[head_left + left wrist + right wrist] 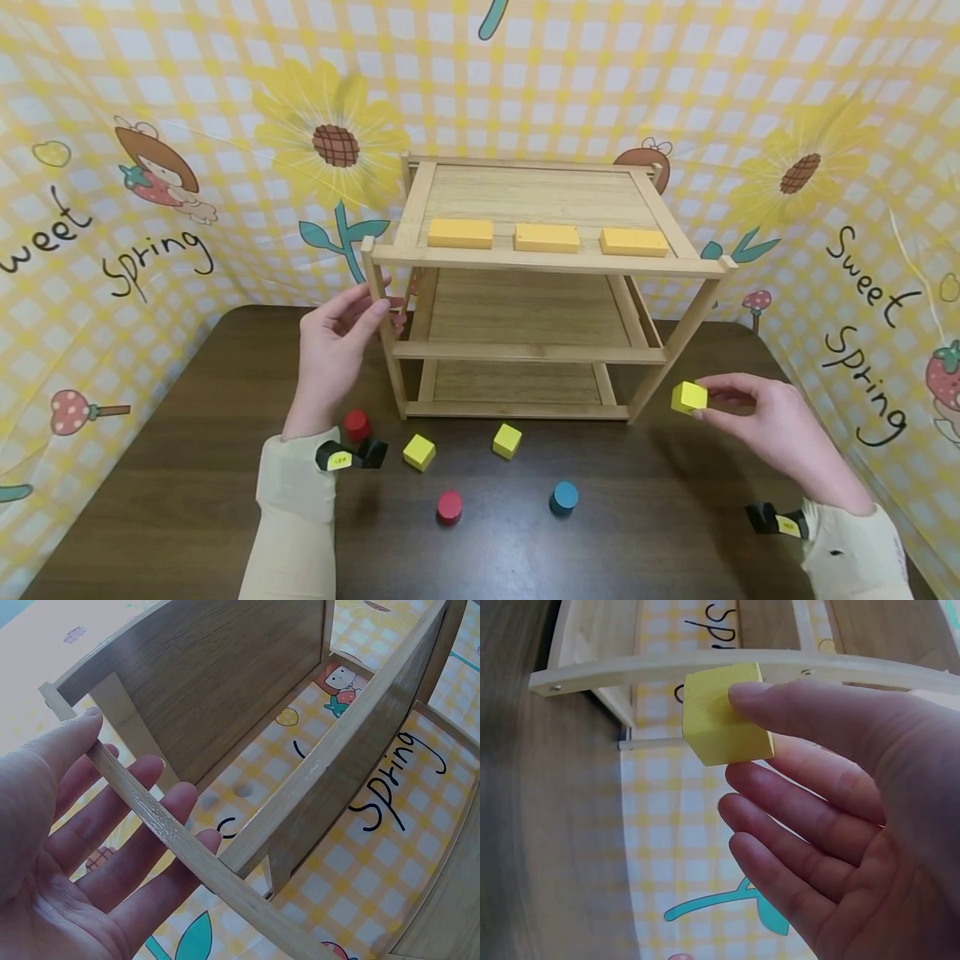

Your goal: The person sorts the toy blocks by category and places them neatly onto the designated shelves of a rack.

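Note:
My right hand (772,421) pinches a yellow cube (689,398) between thumb and index finger, to the right of a three-tier wooden shelf (528,354). In the right wrist view the cube (724,716) overlaps a shelf post, and the other fingers lie apart below it. At the shelf's left side, my left hand (337,346) holds the front left post. The left wrist view has the thumb on the near face of this post (161,821) and the fingers behind it. Three yellow rectangular blocks (546,238) lie in a row along the top tier's front edge.
Before the shelf on the dark table (225,500) sit two yellow cubes (419,452), a blue cylinder (564,498) and a red cylinder (450,507). Another red cylinder (357,425) stands beside the left wrist. A checked, flower-printed cloth (525,75) encloses the back and sides.

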A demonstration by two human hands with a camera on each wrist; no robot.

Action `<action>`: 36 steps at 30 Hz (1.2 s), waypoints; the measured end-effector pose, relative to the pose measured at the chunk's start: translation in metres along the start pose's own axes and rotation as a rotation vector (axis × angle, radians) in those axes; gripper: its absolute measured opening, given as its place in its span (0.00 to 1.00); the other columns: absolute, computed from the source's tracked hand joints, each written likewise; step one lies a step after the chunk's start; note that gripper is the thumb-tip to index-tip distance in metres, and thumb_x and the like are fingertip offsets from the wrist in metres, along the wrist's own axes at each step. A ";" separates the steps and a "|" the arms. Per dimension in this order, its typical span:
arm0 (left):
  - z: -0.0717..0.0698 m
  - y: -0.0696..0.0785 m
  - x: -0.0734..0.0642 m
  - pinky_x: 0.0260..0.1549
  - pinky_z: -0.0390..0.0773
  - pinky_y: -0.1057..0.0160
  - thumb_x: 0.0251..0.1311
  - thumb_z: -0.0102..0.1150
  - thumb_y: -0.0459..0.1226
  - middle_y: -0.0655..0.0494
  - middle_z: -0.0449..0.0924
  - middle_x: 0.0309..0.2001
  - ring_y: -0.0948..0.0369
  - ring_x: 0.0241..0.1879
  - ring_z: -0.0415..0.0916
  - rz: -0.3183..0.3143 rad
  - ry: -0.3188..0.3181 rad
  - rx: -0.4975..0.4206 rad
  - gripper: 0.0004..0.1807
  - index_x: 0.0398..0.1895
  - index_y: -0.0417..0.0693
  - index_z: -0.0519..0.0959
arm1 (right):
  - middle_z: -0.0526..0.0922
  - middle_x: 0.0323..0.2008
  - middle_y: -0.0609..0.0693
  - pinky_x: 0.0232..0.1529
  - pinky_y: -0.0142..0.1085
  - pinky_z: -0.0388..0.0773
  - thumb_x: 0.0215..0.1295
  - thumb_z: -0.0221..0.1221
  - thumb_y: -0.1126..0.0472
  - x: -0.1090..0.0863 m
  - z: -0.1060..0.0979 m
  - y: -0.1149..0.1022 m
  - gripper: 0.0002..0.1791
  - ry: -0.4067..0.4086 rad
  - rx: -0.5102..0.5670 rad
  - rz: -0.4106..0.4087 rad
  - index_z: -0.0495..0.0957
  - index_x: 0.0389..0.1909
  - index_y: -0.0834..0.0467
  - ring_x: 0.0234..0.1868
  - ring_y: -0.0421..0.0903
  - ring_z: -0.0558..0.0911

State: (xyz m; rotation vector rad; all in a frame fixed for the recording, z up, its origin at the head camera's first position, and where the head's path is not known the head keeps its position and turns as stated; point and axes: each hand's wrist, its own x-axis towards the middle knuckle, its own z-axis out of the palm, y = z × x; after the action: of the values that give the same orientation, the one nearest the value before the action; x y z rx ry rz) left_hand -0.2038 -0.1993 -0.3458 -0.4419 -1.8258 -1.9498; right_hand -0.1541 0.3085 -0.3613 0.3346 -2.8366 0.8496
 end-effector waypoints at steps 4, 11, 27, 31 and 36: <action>0.000 0.000 0.000 0.38 0.86 0.58 0.70 0.62 0.32 0.39 0.87 0.44 0.44 0.37 0.87 -0.002 0.002 0.007 0.16 0.59 0.37 0.82 | 0.89 0.41 0.50 0.34 0.28 0.79 0.56 0.77 0.55 -0.001 -0.001 -0.005 0.20 0.025 -0.015 -0.026 0.86 0.49 0.55 0.39 0.38 0.86; 0.000 0.001 0.000 0.38 0.86 0.58 0.70 0.62 0.32 0.33 0.85 0.45 0.50 0.36 0.87 -0.002 0.001 0.008 0.16 0.59 0.37 0.82 | 0.89 0.41 0.48 0.36 0.22 0.75 0.54 0.78 0.56 -0.002 -0.003 -0.013 0.20 0.059 -0.037 -0.064 0.87 0.48 0.52 0.40 0.39 0.86; 0.000 -0.001 -0.001 0.37 0.86 0.59 0.70 0.63 0.33 0.41 0.87 0.43 0.54 0.36 0.87 -0.007 0.009 0.010 0.16 0.59 0.38 0.82 | 0.88 0.42 0.46 0.40 0.17 0.71 0.51 0.79 0.58 -0.005 -0.004 -0.026 0.20 0.110 -0.025 -0.153 0.88 0.47 0.49 0.41 0.30 0.83; 0.000 -0.001 -0.001 0.38 0.86 0.59 0.70 0.62 0.32 0.44 0.88 0.43 0.53 0.36 0.88 0.004 0.002 0.011 0.17 0.59 0.36 0.82 | 0.88 0.42 0.45 0.40 0.17 0.71 0.51 0.80 0.58 -0.005 -0.004 -0.030 0.20 0.121 -0.032 -0.175 0.88 0.47 0.49 0.40 0.30 0.83; 0.001 0.000 0.000 0.38 0.86 0.59 0.70 0.62 0.31 0.43 0.88 0.43 0.53 0.36 0.88 0.009 -0.001 0.000 0.17 0.59 0.34 0.81 | 0.88 0.41 0.43 0.40 0.17 0.71 0.49 0.80 0.60 -0.005 -0.004 -0.035 0.21 0.138 -0.047 -0.209 0.88 0.46 0.49 0.39 0.34 0.85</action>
State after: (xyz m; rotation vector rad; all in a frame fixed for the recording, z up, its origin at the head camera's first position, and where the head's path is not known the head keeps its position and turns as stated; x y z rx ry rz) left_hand -0.2036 -0.1987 -0.3463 -0.4503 -1.8212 -1.9438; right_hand -0.1399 0.2833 -0.3409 0.5336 -2.6324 0.7321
